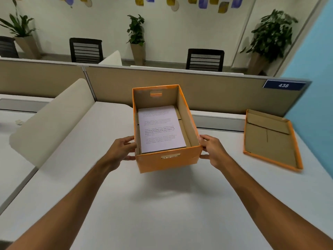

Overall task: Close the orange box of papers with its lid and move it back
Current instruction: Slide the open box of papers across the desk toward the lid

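Both hands are clamped on the near corners of the orange box [167, 159], left hand [119, 150] and right hand [213, 151], fingers curled round its sides. It sits mid-desk [144, 204], open, with printed papers [159, 129] inside, text too blurry to read. The lid [270, 138] lies upside down to the right. The partition tag [283, 85] says 438.

Matt orange cardboard box [169, 162], smooth white desk [162, 213].
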